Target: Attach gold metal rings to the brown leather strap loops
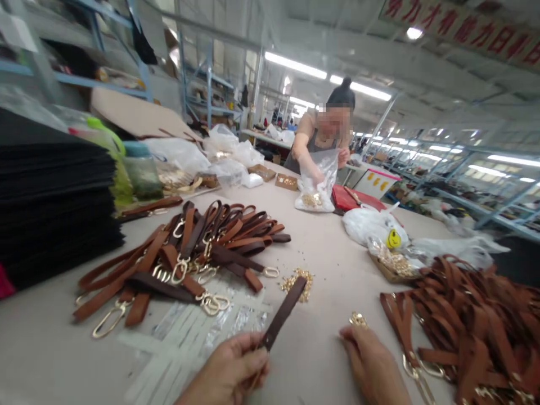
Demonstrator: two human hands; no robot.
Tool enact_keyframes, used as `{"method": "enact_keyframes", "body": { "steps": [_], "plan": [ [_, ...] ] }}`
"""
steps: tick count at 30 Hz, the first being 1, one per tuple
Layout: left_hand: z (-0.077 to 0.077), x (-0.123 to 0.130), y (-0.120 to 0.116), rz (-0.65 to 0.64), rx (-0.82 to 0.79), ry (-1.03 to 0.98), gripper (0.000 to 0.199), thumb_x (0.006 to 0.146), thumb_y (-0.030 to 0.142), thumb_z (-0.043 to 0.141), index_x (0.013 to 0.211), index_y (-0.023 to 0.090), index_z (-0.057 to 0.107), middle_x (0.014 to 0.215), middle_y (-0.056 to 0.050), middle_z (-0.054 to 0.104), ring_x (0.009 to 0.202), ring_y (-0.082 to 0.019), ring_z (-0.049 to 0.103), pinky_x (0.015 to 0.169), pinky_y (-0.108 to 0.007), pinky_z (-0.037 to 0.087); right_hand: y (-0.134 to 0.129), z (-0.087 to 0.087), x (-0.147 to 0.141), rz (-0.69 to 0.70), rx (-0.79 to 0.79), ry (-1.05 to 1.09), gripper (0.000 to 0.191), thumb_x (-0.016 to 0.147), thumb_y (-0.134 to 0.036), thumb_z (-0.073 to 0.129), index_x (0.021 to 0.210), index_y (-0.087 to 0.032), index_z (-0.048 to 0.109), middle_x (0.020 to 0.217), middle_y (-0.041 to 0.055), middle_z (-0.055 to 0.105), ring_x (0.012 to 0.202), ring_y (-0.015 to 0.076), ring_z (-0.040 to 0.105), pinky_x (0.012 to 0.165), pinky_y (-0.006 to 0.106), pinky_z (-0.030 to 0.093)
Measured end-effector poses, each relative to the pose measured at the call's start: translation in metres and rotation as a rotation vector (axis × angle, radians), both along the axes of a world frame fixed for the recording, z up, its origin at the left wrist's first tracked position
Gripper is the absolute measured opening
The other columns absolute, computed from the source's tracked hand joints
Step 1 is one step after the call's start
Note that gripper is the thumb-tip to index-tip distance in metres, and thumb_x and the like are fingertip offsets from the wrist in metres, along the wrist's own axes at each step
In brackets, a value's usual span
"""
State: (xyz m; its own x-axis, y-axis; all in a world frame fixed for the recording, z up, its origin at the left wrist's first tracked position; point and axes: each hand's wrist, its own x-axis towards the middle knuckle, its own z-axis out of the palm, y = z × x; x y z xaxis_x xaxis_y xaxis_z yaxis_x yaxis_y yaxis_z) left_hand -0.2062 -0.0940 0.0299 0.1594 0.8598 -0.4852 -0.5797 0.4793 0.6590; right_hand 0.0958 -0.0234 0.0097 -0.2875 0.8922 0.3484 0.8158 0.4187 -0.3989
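Note:
My left hand (236, 365) pinches a dark brown leather strap (283, 312), which slants up and away over the table. Just beyond the strap's far end lies a small heap of tiny gold fittings (310, 277). To the right, my right hand (373, 363) is low over the table with its fingers drawn together. Right at its fingertips sit a few gold metal pieces (358, 319); whether the fingers grip one is hidden. A tangle of brown straps with gold clasps (185, 247) spreads out ahead of my left hand.
More brown straps (476, 315) are piled at the right. A black stack of sheets (54, 197) stands at left beside a jar (142, 171). Across the table (307, 242), a co-worker (323, 126) reaches into a clear plastic bag (316, 188). Other plastic bags (371, 224) lie nearby.

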Motion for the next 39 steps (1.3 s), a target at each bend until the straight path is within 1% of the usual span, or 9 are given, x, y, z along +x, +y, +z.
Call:
{"method": "enact_keyframes", "body": {
  "steps": [2,6,11,16,22,27,33,36,39],
  "plan": [
    [0.009,0.003,-0.001,-0.013,0.066,0.109,0.031,0.063,0.028,0.085,0.089,0.016,0.072,0.067,0.002,0.066,0.061,-0.008,0.055,0.061,-0.018,0.042,-0.012,0.016,-0.021,-0.037,-0.096,0.183,0.009,0.089,-0.028,0.058,0.089,-0.023,0.065,0.084,0.0029,0.07,0.078,0.0198,0.067,0.071,0.029,0.053],
    [0.01,0.009,0.003,-0.014,0.209,0.321,0.017,0.074,0.025,0.073,0.088,0.016,0.069,0.066,0.005,0.063,0.062,-0.008,0.052,0.062,-0.019,0.039,-0.034,0.036,-0.082,0.079,-0.219,0.56,0.007,0.088,-0.03,0.064,0.088,-0.023,0.062,0.082,0.0004,0.067,0.078,0.0161,0.064,0.073,0.025,0.053],
    [0.006,0.011,0.002,-0.034,0.32,0.4,0.016,0.081,0.026,0.067,0.095,0.018,0.068,0.071,0.004,0.062,0.065,-0.01,0.052,0.061,-0.022,0.038,-0.043,0.035,-0.127,0.212,-0.127,0.611,0.009,0.088,-0.016,0.064,0.089,-0.024,0.063,0.082,-0.0026,0.068,0.076,0.0119,0.063,0.072,0.021,0.05],
    [0.007,0.012,-0.002,0.016,0.4,0.498,0.014,0.082,0.021,0.065,0.094,0.02,0.07,0.082,0.002,0.066,0.075,-0.013,0.057,0.068,-0.025,0.042,-0.042,0.039,-0.134,0.273,-0.013,0.553,0.016,0.087,-0.008,0.061,0.085,-0.023,0.062,0.082,-0.0028,0.068,0.076,0.0114,0.065,0.073,0.021,0.05],
    [0.004,0.011,-0.004,0.072,0.579,0.794,0.017,0.083,0.014,0.061,0.092,0.023,0.072,0.081,0.002,0.063,0.077,-0.015,0.06,0.07,-0.026,0.044,-0.048,0.045,-0.137,0.278,0.05,0.465,0.017,0.086,-0.006,0.057,0.08,-0.022,0.061,0.081,-0.0009,0.069,0.077,0.0131,0.066,0.073,0.023,0.051],
    [0.007,0.008,-0.009,0.027,0.679,0.879,0.022,0.087,0.015,0.059,0.1,0.026,0.073,0.083,0.001,0.065,0.08,-0.016,0.062,0.071,-0.026,0.046,-0.054,0.033,-0.137,0.113,-0.117,0.666,0.01,0.086,-0.017,0.065,0.082,-0.022,0.058,0.078,-0.0011,0.066,0.075,0.0141,0.065,0.071,0.024,0.052],
    [-0.001,0.014,-0.011,0.01,0.713,0.923,0.018,0.088,0.023,0.06,0.1,0.027,0.072,0.091,-0.002,0.07,0.088,-0.02,0.065,0.078,-0.027,0.051,-0.064,0.034,-0.145,-0.004,-0.434,1.051,0.023,0.081,-0.025,0.071,0.086,-0.023,0.048,0.077,-0.0032,0.062,0.07,0.0129,0.062,0.064,0.024,0.052],
    [-0.005,0.018,-0.009,-0.068,0.767,0.951,0.02,0.09,0.023,0.058,0.106,0.028,0.07,0.095,-0.002,0.07,0.09,-0.02,0.066,0.079,-0.026,0.052,-0.061,0.032,-0.144,-0.028,-0.484,1.113,0.024,0.08,-0.028,0.072,0.089,-0.022,0.05,0.081,-0.0004,0.067,0.075,0.0152,0.065,0.068,0.027,0.055],
    [0.001,0.006,-0.01,-0.118,0.858,1.08,0.024,0.091,0.021,0.056,0.111,0.028,0.067,0.104,-0.003,0.068,0.099,-0.019,0.065,0.085,-0.026,0.051,-0.058,0.029,-0.116,-0.074,-0.456,1.08,0.028,0.075,-0.035,0.075,0.088,-0.022,0.053,0.08,0.0012,0.07,0.074,0.0179,0.068,0.067,0.03,0.058]
  ]
}}
